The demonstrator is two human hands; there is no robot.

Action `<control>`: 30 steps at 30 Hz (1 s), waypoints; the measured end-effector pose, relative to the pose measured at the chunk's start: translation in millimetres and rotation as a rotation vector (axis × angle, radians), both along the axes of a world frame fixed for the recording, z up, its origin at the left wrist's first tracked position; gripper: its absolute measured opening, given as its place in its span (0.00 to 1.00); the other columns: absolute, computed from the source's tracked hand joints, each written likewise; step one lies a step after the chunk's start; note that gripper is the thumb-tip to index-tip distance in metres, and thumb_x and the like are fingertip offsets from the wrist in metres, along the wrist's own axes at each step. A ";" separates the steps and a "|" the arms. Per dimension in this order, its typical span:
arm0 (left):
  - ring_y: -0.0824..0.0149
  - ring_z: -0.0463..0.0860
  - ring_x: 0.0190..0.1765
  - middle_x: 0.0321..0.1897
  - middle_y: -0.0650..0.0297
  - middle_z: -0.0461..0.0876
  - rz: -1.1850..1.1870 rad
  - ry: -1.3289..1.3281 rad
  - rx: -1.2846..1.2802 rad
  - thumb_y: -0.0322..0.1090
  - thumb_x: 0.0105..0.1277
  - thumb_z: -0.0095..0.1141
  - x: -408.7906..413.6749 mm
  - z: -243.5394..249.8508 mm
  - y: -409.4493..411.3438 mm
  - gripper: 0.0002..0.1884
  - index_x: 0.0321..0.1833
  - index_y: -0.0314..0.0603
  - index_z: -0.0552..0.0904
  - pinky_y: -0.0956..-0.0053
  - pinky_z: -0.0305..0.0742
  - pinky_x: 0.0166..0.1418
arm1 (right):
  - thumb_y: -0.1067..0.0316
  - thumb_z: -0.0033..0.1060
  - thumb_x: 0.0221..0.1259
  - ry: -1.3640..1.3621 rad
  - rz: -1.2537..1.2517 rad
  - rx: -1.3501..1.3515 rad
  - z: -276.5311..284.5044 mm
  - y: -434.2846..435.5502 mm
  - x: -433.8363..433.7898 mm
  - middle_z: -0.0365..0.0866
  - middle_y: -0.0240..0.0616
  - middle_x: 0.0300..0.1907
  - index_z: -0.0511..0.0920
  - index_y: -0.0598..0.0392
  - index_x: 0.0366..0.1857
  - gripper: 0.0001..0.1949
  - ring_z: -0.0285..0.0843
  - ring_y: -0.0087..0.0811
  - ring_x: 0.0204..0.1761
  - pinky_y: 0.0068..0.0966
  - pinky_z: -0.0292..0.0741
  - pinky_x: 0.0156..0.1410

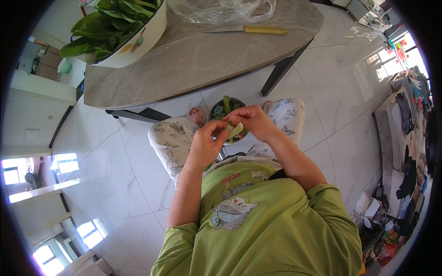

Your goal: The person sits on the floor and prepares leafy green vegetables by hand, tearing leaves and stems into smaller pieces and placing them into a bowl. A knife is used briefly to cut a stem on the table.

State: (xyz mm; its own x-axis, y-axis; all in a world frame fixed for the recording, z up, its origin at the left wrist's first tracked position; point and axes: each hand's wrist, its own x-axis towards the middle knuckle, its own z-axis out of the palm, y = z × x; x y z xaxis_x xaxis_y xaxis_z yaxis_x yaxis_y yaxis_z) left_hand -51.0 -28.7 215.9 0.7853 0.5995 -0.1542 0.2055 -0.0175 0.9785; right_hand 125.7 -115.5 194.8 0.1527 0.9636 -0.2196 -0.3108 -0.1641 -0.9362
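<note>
My left hand [209, 138] and my right hand [252, 120] meet above a dark round bin [212, 110] between my knees. Between their fingers is a pale green vegetable piece [236, 131], which looks like part of a leafy green's stalk; both hands grip it. Green leaves [227, 104] and other scraps lie in the bin, partly hidden by my hands. On the table ahead, an enamel basin [138, 48] with a dark rim and a leaf pattern holds a heap of leafy greens [110, 27].
A knife with a yellow handle [264, 30] lies on the stone-look table [193, 65], near a clear plastic bag [228, 10]. Black table legs [286, 70] stand beyond my knees. A sofa [388, 117] heaped with clothes is at the right, with clutter below it.
</note>
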 end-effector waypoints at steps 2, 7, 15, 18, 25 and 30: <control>0.73 0.83 0.41 0.37 0.61 0.86 0.025 0.003 0.001 0.25 0.67 0.61 2.7 -2.7 -1.2 0.09 0.48 0.31 0.82 0.76 0.78 0.47 | 0.68 0.60 0.72 -0.150 -0.050 -0.039 -1.2 1.3 -3.1 0.85 0.32 0.29 0.86 0.60 0.41 0.08 0.79 0.19 0.28 0.18 0.75 0.30; 0.75 0.82 0.38 0.33 0.64 0.85 0.077 -0.026 -0.039 0.25 0.67 0.62 10.7 -16.3 -3.7 0.07 0.46 0.32 0.83 0.78 0.77 0.44 | 0.73 0.61 0.67 -0.519 -0.224 0.144 -11.3 1.7 -9.4 0.86 0.36 0.28 0.85 0.60 0.38 0.04 0.82 0.23 0.28 0.23 0.78 0.34; 0.76 0.81 0.36 0.32 0.65 0.85 0.050 -0.020 -0.065 0.25 0.66 0.63 11.4 -25.6 0.4 0.08 0.46 0.33 0.84 0.78 0.76 0.43 | 0.74 0.64 0.63 -0.687 -0.352 0.174 -25.0 5.2 -5.0 0.86 0.42 0.32 0.82 0.61 0.37 0.03 0.85 0.33 0.30 0.26 0.79 0.37; 0.76 0.80 0.36 0.31 0.66 0.84 0.017 -0.018 -0.070 0.25 0.66 0.64 9.8 -16.5 -3.2 0.08 0.46 0.33 0.84 0.78 0.76 0.43 | 0.71 0.62 0.68 -0.586 -0.410 0.054 -26.2 5.4 5.8 0.85 0.39 0.29 0.81 0.60 0.39 0.05 0.82 0.27 0.26 0.24 0.77 0.33; 0.76 0.79 0.37 0.33 0.65 0.84 0.048 -0.006 -0.076 0.27 0.67 0.63 6.5 -20.4 1.3 0.09 0.48 0.33 0.82 0.78 0.76 0.44 | 0.67 0.55 0.75 -0.406 -0.406 0.040 32.5 -0.3 11.4 0.78 0.31 0.28 0.79 0.61 0.41 0.08 0.72 0.18 0.20 0.16 0.71 0.27; 0.76 0.79 0.39 0.37 0.65 0.83 0.048 -0.031 -0.061 0.28 0.69 0.62 3.8 -20.7 2.2 0.11 0.50 0.33 0.80 0.78 0.76 0.45 | 0.78 0.55 0.72 -0.610 -0.398 0.389 87.8 12.9 1.0 0.79 0.33 0.30 0.80 0.63 0.44 0.05 0.73 0.18 0.25 0.14 0.71 0.31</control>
State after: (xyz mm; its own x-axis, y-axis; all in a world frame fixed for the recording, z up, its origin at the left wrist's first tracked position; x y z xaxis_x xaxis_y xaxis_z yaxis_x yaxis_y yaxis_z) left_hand -47.2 -26.5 195.2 0.7607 0.6269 -0.1680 0.1745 0.0517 0.9833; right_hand 126.8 -102.6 282.7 0.4830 0.8024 0.3506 0.3038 0.2220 -0.9265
